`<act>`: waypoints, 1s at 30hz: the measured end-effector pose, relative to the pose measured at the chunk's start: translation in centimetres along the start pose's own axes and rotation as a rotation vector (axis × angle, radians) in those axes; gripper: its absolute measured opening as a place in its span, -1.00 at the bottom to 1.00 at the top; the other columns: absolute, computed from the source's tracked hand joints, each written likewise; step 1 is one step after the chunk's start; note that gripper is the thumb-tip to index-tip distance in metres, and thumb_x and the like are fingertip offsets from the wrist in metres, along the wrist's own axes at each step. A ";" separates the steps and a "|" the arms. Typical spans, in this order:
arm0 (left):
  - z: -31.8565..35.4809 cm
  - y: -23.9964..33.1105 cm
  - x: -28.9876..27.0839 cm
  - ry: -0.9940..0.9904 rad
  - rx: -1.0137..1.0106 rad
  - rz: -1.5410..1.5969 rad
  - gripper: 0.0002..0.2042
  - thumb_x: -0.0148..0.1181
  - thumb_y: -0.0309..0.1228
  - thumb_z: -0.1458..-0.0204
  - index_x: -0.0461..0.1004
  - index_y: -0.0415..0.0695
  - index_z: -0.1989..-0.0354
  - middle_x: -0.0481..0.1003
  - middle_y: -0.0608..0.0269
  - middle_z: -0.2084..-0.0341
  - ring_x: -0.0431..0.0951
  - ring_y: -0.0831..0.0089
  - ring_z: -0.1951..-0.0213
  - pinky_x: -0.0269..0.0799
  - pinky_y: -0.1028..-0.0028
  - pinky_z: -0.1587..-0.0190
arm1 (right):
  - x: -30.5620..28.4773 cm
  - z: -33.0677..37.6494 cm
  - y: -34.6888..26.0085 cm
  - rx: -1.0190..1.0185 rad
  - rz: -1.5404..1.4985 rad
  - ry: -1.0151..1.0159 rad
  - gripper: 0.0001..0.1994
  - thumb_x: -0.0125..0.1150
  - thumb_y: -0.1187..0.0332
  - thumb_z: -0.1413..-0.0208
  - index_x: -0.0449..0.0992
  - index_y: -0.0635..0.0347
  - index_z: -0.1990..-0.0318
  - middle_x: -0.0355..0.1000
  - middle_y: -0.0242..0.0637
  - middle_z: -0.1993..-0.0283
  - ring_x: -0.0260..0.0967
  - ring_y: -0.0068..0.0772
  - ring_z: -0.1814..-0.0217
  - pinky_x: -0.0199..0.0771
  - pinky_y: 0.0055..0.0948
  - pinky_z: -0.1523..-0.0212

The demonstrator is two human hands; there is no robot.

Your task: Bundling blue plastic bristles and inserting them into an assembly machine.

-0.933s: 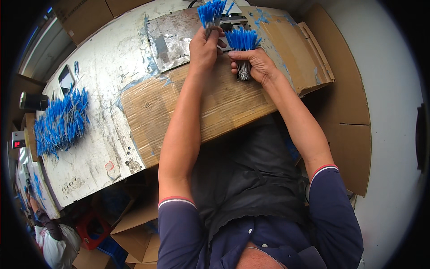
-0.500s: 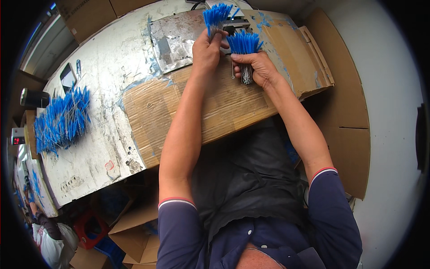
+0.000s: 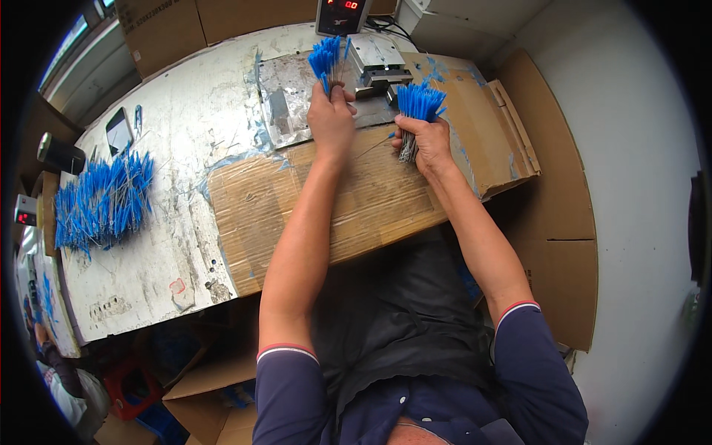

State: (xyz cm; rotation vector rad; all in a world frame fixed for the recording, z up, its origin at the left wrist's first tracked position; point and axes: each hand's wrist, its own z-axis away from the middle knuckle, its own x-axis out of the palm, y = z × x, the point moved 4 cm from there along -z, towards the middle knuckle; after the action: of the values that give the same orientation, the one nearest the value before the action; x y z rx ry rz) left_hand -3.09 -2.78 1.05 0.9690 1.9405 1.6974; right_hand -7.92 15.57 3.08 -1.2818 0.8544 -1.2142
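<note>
Upright in my left hand [image 3: 331, 122] is a bunch of thin blue-bristled wire brushes [image 3: 325, 59], fanned a little at the top. My right hand [image 3: 428, 141] grips a second, denser bunch of the same brushes [image 3: 420, 102], its looped wire ends sticking out below the fist. One loose brush [image 3: 377, 146] slants over the cardboard, by the fingers of my right hand; whether they touch it I cannot tell. Both hands are over the far part of the bench, just in front of a small metal machine [image 3: 382, 74].
A big heap of blue brushes [image 3: 104, 200] lies at the bench's left. Beyond it are a phone [image 3: 119, 132] and a black cylinder [image 3: 61, 153]. Flattened cardboard [image 3: 297, 200] covers the near edge. A box with a red display [image 3: 343, 16] stands behind the machine. Another person [image 3: 67, 386] is at lower left.
The view has tilted up, bringing the display box in. My hands have drawn apart, the left one leftward. A single brush that hung by my right hand now slants out to the left.
</note>
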 end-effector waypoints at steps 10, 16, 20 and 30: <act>0.5 1.1 0.7 -0.060 0.038 -0.125 -0.87 0.00 -0.41 -0.30 0.45 -0.18 0.15 0.57 0.26 0.48 0.50 0.59 0.55 0.41 0.48 0.47 | 0.2 -1.6 0.1 0.162 0.046 -0.024 -0.82 0.39 0.61 0.11 0.52 0.40 0.34 0.52 -0.15 0.44 0.51 -0.33 0.57 0.63 -0.37 0.62; 0.7 0.2 1.5 -0.226 0.013 0.045 -0.88 0.03 -0.43 -0.30 0.47 -0.16 0.14 0.54 0.33 0.50 0.49 0.58 0.54 0.39 0.50 0.47 | 3.1 0.8 -1.0 0.159 0.073 -0.228 -0.84 0.36 0.61 0.05 0.53 0.39 0.29 0.52 -0.18 0.43 0.53 -0.32 0.55 0.66 -0.36 0.57; 0.8 0.2 1.6 -0.157 0.159 -0.110 -0.89 0.05 -0.44 -0.28 0.47 -0.16 0.12 0.53 0.32 0.51 0.51 0.54 0.53 0.41 0.46 0.46 | 2.6 0.7 0.1 0.192 -0.009 -0.207 -0.83 0.36 0.60 0.04 0.53 0.39 0.26 0.53 -0.17 0.41 0.53 -0.32 0.54 0.65 -0.36 0.56; 0.1 0.5 0.1 0.070 0.208 -0.265 -0.87 -0.02 -0.40 -0.31 0.40 -0.19 0.16 0.60 0.24 0.46 0.53 0.49 0.58 0.42 0.41 0.46 | 1.4 -1.3 -0.4 0.149 0.071 0.018 -0.94 0.28 0.66 0.03 0.50 0.47 0.46 0.48 -0.10 0.55 0.49 -0.29 0.62 0.60 -0.34 0.63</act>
State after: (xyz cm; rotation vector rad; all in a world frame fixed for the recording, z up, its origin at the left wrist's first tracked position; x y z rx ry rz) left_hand -2.98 -2.64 1.48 0.6895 2.2140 1.4214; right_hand -8.96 13.95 3.47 -1.1130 0.8003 -1.2111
